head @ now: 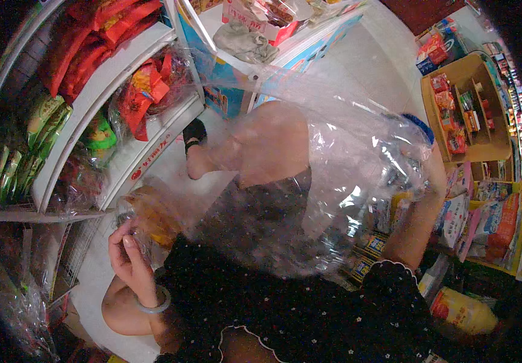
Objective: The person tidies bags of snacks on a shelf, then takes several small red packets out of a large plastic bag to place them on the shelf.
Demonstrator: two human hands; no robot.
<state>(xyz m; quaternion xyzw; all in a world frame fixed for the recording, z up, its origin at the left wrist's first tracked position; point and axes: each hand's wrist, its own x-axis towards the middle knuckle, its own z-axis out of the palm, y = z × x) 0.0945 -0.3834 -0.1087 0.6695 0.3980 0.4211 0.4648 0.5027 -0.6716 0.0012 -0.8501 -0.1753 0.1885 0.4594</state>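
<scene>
A large clear plastic bag (352,195) spreads across the middle of the view, over my bare knee and dark clothing. My left hand (131,258), with a pale bangle at its wrist, pinches thin clear film at the left side. Just beyond those fingertips is an orange-brown item (154,213), blurred and partly behind film. My right forearm (413,218) reaches up along the bag's right side to a blue band (420,127). Film and glare hide my right hand, so its fingers and any grip cannot be made out.
White shelves (106,86) at left hold red packets (102,50) and green packets (50,122). A display case (283,59) bears a grey cloth (245,43). At right stand a cardboard display box (470,109), bagged goods (492,227) and a yellow container (465,311).
</scene>
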